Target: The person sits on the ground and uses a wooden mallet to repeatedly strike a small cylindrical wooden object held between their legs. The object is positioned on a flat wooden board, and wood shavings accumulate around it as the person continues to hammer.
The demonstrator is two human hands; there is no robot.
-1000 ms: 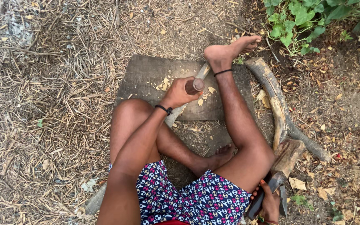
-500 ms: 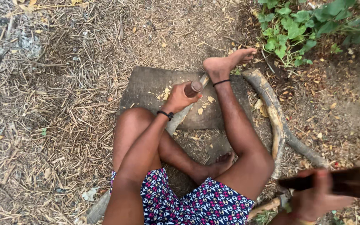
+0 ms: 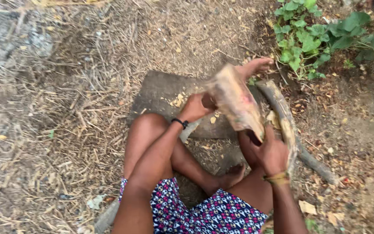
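The right hand (image 3: 272, 152) is gripping a blurred tool (image 3: 235, 102) by its handle, fingers closed around it, the pale broad head rising above the knuckles. The left hand (image 3: 197, 107) is closing its fingers on a brown stick (image 3: 207, 102), over the board (image 3: 161, 93), just beside the tool's head.

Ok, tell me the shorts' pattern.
Dark blue shorts with small red and white shapes, head view.
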